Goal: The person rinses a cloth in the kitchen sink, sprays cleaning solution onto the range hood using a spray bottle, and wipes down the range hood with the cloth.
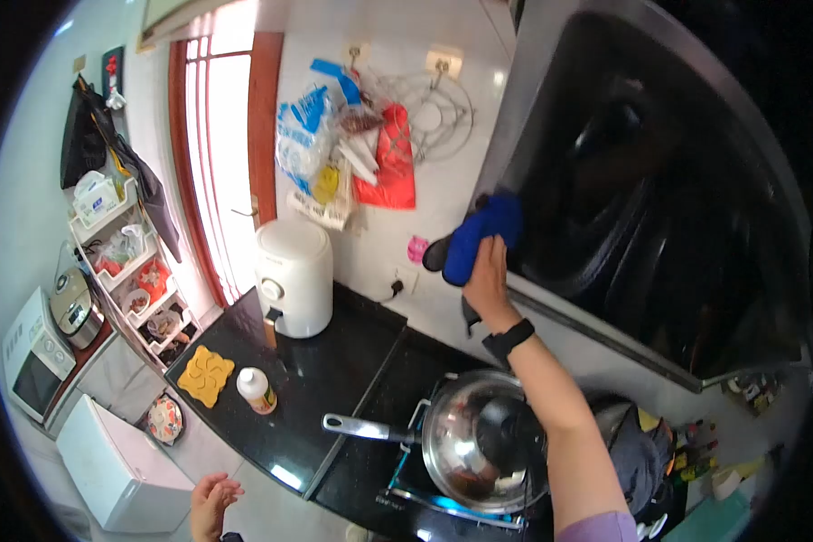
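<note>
My right hand (488,275) is raised at the lower left edge of the dark range hood (641,181). Its fingers are closed on a blue cloth (483,237), which lies against the hood's edge; dark flaps show beside it. Under that arm, a shiny steel pan (470,452) with a long handle sits on the stove, partly hidden by the forearm. My left hand (213,502) hangs low in front of the counter, fingers loosely apart, holding nothing.
A white air fryer (294,275), a white-capped bottle (257,390) and a yellow trivet (205,376) stand on the black counter (312,384). Plastic bags (307,144) and a wire rack (438,117) hang on the wall. A white cabinet (122,465) stands lower left.
</note>
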The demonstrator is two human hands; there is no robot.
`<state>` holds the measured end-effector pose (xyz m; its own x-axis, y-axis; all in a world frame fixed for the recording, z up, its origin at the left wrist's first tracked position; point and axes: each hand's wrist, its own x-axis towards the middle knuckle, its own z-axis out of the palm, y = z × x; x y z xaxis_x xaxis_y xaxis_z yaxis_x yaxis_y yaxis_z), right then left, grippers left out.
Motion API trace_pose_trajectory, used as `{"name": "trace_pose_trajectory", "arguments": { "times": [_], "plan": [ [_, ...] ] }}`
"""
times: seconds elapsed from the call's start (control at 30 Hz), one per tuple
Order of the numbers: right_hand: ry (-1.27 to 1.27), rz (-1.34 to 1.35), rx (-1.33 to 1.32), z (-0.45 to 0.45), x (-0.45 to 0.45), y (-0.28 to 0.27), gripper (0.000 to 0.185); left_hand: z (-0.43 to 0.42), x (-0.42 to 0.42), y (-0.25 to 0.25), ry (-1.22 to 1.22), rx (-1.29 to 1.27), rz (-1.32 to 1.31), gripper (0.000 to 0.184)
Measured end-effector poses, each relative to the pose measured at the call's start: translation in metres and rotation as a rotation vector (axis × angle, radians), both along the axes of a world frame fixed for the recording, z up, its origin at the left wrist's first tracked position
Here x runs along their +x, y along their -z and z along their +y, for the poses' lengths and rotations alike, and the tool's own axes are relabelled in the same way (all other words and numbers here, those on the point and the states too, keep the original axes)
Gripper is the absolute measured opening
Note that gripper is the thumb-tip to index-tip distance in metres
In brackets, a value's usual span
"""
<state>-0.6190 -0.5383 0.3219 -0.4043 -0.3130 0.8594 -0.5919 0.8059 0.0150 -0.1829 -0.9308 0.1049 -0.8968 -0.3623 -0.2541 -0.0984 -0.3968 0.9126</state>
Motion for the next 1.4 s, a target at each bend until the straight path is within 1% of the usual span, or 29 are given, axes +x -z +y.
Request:
{"name": "trace_pose_trajectory", "arguments": {
  "times": [0.03, 0.1, 0.17, 0.2, 0.23, 0.27, 0.3, 0.33, 0.37, 0.4, 0.47, 0.57, 0.63, 0.7, 0.73, 0.77, 0.83, 0.9, 0.97, 1.03, 1.07, 1.13, 1.17, 1.2, 1.23, 1.27, 1.3, 1.33, 1.4],
  "plan": [
    [0.035, -0.055, 0.067, 0.006, 0.002, 0.005, 0.053, 0.005, -0.004, -0.005, 0.016, -0.004, -0.035, 0.026],
    [-0.011, -0.135, 0.136, 0.02, 0.008, 0.015, 0.044, 0.025, -0.018, -0.015, 0.045, -0.031, -0.026, 0.026],
    [-0.048, -0.268, 0.257, 0.038, 0.017, 0.025, 0.04, 0.046, -0.034, -0.023, 0.211, -0.051, -0.032, 0.025],
    [-0.032, -0.293, 0.256, 0.05, 0.019, 0.032, 0.04, 0.054, -0.04, -0.022, 0.321, -0.105, -0.036, 0.025],
    [-0.046, -0.342, 0.288, 0.062, 0.021, 0.038, 0.041, 0.063, -0.044, -0.024, 0.338, -0.103, -0.051, 0.025],
    [-0.064, -0.38, 0.32, 0.071, 0.02, 0.04, 0.041, 0.071, -0.05, -0.026, 0.415, -0.137, -0.029, 0.025],
    [-0.055, -0.385, 0.319, 0.076, 0.019, 0.036, 0.041, 0.08, -0.056, -0.029, 0.49, -0.172, -0.004, 0.026],
    [-0.119, -0.396, 0.303, 0.08, 0.019, 0.031, 0.042, 0.088, -0.061, -0.037, 0.511, -0.148, 0.008, 0.027],
    [-0.183, -0.404, 0.285, 0.084, 0.021, 0.029, 0.042, 0.093, -0.065, -0.04, 0.522, -0.15, 0.008, 0.027],
    [-0.172, -0.402, 0.281, 0.089, 0.025, 0.028, 0.042, 0.096, -0.068, -0.042, 0.527, -0.176, 0.038, 0.027],
    [-0.243, -0.352, 0.219, 0.096, 0.034, 0.024, 0.043, 0.105, -0.076, -0.051, 0.54, -0.203, 0.08, 0.026],
    [-0.187, -0.423, 0.051, 0.108, 0.08, 0.013, 0.043, 0.116, -0.084, -0.08, 0.515, -0.236, 0.152, 0.026],
    [-0.158, -0.167, -0.044, 0.114, 0.119, -0.002, 0.038, 0.123, -0.09, -0.104, 0.493, -0.285, 0.234, 0.025],
    [-0.098, 0.052, -0.117, 0.134, 0.147, -0.01, 0.038, 0.135, -0.101, -0.14, 0.462, -0.348, 0.37, 0.023],
    [-0.082, 0.133, -0.191, 0.14, 0.156, -0.02, 0.038, 0.14, -0.11, -0.159, 0.466, -0.434, 0.477, 0.024],
    [-0.075, 0.155, -0.19, 0.148, 0.152, -0.031, 0.038, 0.146, -0.121, -0.179, 0.468, -0.519, 0.581, 0.025],
    [0.087, 0.285, -0.162, 0.165, 0.128, -0.061, 0.036, 0.173, -0.148, -0.236, 0.436, -0.862, 0.826, 0.032],
    [0.268, 0.418, -0.141, 0.184, 0.115, -0.092, 0.035, 0.231, -0.173, -0.294, 0.271, -1.168, 1.143, 0.043],
    [0.732, 0.214, 0.26, 0.175, 0.114, -0.116, 0.033, 0.287, -0.2, -0.326, 0.145, -1.381, 1.277, 0.057],
    [0.336, 0.351, 0.2, 0.193, 0.098, -0.122, 0.032, 0.336, -0.224, -0.348, 0.01, -1.572, 1.359, 0.066],
    [0.093, 0.065, 0.118, 0.216, 0.104, -0.131, 0.033, 0.354, -0.233, -0.353, -0.04, -1.666, 1.331, 0.075],
    [0.075, 0.256, 0.23, 0.275, 0.124, -0.13, 0.035, 0.372, -0.248, -0.359, -0.111, -1.711, 1.302, 0.083],
    [0.13, 0.326, 0.119, 0.298, 0.153, -0.131, 0.039, 0.373, -0.256, -0.361, -0.186, -1.725, 1.285, 0.085],
    [0.234, 0.301, 0.009, 0.364, 0.133, -0.1, 0.043, 0.37, -0.263, -0.364, -0.255, -1.725, 1.256, 0.089],
    [0.449, 0.065, -0.101, 0.387, 0.147, -0.106, 0.045, 0.365, -0.269, -0.369, -0.315, -1.731, 1.21, 0.093],
    [0.788, -0.001, -0.057, 0.399, 0.181, -0.117, 0.041, 0.36, -0.277, -0.373, -0.373, -1.742, 1.188, 0.094],
    [1.053, 0.208, 0.054, 0.431, 0.187, -0.106, 0.028, 0.355, -0.285, -0.376, -0.429, -1.754, 1.164, 0.096],
    [1.042, 0.22, 0.053, 0.45, 0.19, -0.114, 0.028, 0.352, -0.296, -0.38, -0.473, -1.785, 1.16, 0.102],
    [1.181, 0.242, -0.269, 0.477, 0.192, -0.134, 0.023, 0.355, -0.305, -0.38, -0.485, -1.761, 1.173, 0.101]
  ]
}}
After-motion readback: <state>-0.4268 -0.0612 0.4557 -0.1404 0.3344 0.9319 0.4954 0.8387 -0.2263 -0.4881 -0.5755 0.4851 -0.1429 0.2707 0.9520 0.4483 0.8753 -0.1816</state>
